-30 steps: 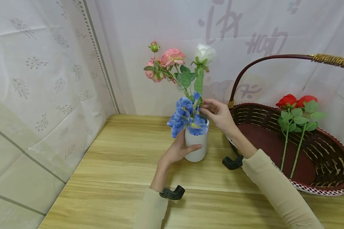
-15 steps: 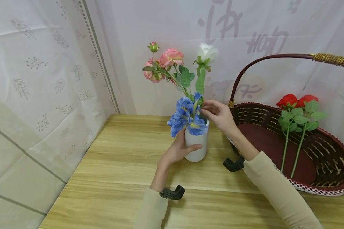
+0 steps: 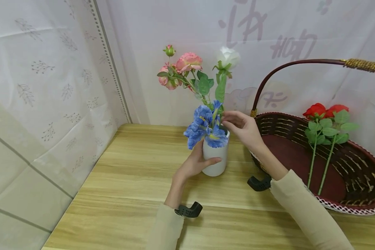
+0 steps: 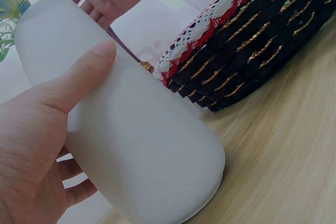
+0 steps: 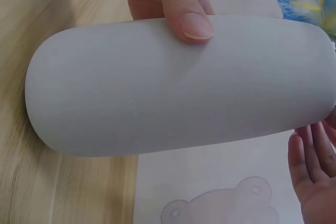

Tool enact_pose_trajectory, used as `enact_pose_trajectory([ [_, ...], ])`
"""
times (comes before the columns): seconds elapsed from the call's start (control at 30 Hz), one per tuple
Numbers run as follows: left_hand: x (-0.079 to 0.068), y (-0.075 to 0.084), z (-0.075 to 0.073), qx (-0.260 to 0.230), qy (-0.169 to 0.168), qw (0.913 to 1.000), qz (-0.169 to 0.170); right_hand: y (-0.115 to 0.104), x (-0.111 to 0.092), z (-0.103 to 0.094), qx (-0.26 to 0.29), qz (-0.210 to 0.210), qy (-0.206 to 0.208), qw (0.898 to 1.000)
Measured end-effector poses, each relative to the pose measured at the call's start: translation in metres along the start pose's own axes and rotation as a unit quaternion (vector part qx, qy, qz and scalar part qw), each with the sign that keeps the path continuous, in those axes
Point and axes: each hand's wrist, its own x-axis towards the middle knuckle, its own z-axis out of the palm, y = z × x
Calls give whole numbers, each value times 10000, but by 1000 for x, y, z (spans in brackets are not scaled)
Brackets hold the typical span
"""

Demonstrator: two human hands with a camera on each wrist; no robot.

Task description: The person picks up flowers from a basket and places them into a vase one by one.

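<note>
A white vase (image 3: 217, 162) stands upright on the wooden table, and my left hand (image 3: 192, 165) grips its side, thumb across the front. In the left wrist view that thumb lies along the vase wall (image 4: 142, 135). Just above the vase mouth, my right hand (image 3: 247, 131) pinches the stem of a white rose (image 3: 229, 57); the fingertips are partly hidden by the flowers. A blue iris (image 3: 203, 126) hangs over the front rim. Pink roses (image 3: 189, 62) lean left out of the vase. In the right wrist view my right hand (image 5: 317, 169) is at the vase's mouth end.
A dark woven basket (image 3: 287, 156) with a tall arched handle (image 3: 300, 61) stands close on the right. Two red roses (image 3: 315, 111) with green stems lie in it. A printed white cloth hangs behind the table (image 3: 128, 166), another on the left.
The white rose has shifted a little to the right and leans more that way, with my right hand moving slightly along. My left hand stays on the vase.
</note>
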Motion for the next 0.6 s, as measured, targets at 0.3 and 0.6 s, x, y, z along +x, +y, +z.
enact_pose_trajectory([
  [0.3, 0, 2, 1, -119, 44, 9999, 49, -3, -8, -7, -52, -52, 67, 10000],
  [0.6, 0, 2, 1, -7, -22, 10000, -7, -7, -17, -14, -89, 162, 12, 9998],
])
